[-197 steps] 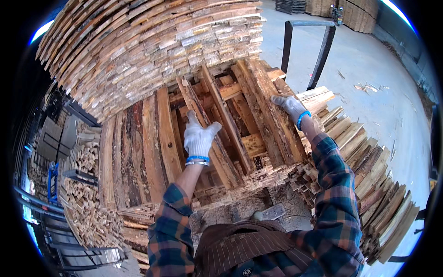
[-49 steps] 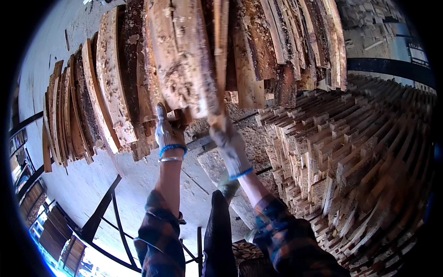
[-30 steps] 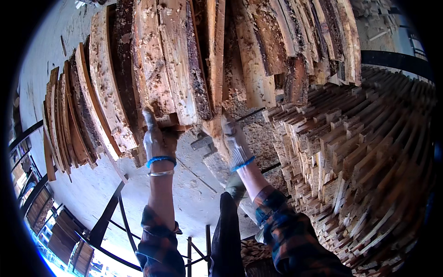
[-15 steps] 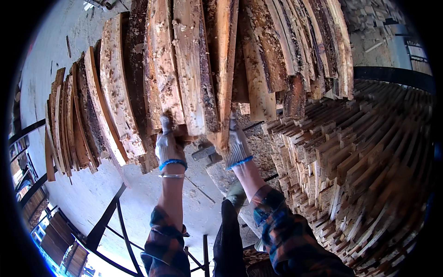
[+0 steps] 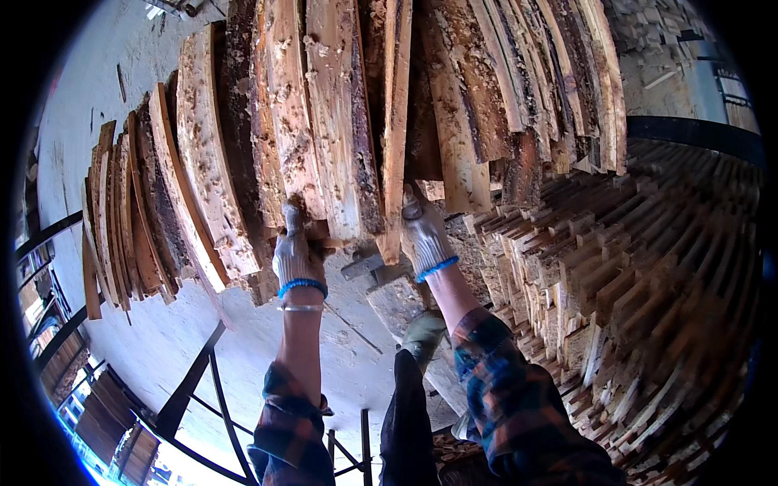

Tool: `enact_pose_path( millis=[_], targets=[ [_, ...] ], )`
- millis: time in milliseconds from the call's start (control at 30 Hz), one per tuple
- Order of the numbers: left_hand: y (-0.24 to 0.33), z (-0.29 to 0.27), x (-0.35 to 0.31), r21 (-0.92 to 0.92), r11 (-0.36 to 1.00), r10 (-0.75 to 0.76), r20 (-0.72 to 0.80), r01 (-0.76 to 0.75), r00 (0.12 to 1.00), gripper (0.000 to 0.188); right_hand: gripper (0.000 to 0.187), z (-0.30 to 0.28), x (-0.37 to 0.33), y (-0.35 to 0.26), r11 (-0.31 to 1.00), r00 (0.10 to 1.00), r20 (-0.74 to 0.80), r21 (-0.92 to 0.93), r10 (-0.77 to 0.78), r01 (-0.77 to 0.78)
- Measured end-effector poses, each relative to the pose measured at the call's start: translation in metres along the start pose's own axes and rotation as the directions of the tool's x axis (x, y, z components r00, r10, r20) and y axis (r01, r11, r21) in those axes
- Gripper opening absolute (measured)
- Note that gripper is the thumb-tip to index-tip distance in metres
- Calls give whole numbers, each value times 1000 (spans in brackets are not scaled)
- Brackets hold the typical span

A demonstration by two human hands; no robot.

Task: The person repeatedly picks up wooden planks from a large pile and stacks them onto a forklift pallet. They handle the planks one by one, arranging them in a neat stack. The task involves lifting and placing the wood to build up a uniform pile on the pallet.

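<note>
A wide pile of rough wooden boards (image 5: 332, 121) with bark edges and sawdust lies ahead, ends toward me. My left hand (image 5: 298, 253), in a whitish knit glove with a blue cuff, grips the near end of a board (image 5: 290, 105); its thumb rests on top and the fingers are hidden underneath. My right hand (image 5: 425, 233), in a matching glove, is closed at the right side of a narrow wooden strip (image 5: 395, 138) near its end. Its thumb shows and its other fingers are mostly out of sight.
To the right stands a large stack of cut wood strips (image 5: 600, 300). A dark metal frame (image 5: 190, 381) is at lower left over the pale concrete floor (image 5: 356, 373). My shoe (image 5: 424, 336) is below, near a flat slab (image 5: 397, 304).
My right hand has shifted slightly right, and the narrow strip's near end has turned and straightened beside it. My foot shows further forward. My left hand stays at its board.
</note>
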State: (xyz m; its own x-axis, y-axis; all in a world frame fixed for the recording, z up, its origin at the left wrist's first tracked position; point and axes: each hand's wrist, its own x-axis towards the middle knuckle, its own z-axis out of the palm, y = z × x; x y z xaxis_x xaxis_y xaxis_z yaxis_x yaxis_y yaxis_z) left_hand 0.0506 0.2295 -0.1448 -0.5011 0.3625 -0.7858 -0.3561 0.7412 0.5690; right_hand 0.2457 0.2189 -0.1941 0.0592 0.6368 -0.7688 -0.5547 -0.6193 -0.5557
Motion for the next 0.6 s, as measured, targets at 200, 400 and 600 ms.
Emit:
enact_pose_path(
  millis=[200,400,600],
  targets=[
    [7,-40,26,-294,949,4,384,118,923,50,40,36,-16,-48,620,939,332,-720,-87,312],
    [-19,-10,24,-197,971,183,269,-132,946,57,31,10,8,5,854,961,159,-442,-228,276],
    [-61,2,3,-228,974,15,87,5,996,59,42,-28,-5,16,693,977,174,-689,-125,212]
  ],
)
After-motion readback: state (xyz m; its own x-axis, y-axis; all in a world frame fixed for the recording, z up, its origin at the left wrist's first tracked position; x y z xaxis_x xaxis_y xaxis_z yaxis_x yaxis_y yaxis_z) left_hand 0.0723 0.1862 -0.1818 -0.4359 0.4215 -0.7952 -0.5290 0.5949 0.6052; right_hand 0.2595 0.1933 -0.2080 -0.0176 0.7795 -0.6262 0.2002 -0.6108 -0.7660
